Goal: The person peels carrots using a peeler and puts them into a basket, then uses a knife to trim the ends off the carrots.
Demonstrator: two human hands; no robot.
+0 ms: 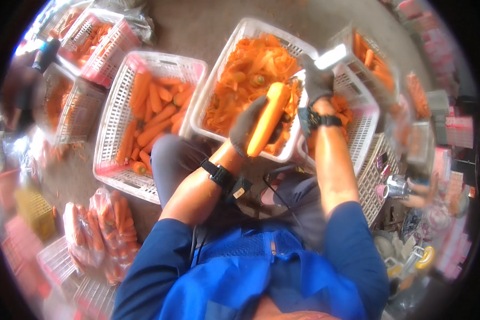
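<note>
My left hand point(246, 126), in a dark grey glove, grips a long peeled carrot point(270, 120) held at a tilt, its thick end away from me. Under it is a white plastic crate point(210, 134) heaped with carrot peelings point(244, 88). My right hand point(319, 80), also gloved, is closed above that crate's right edge, apart from the carrot. At its fingers shows the bright edge of a small metal tool point(300, 75), blurred and mostly hidden, perhaps a peeler. A crate point(150, 60) of whole carrots point(156, 120) stands by my left knee.
Right of the peelings, another crate point(362, 108) holds carrots, partly behind my right arm. Bagged carrots point(112, 228) lie at lower left. More carrot crates point(104, 56) stand at upper left, near a blurred person point(24, 92). A metal container point(397, 186) and cup point(381, 192) are at right.
</note>
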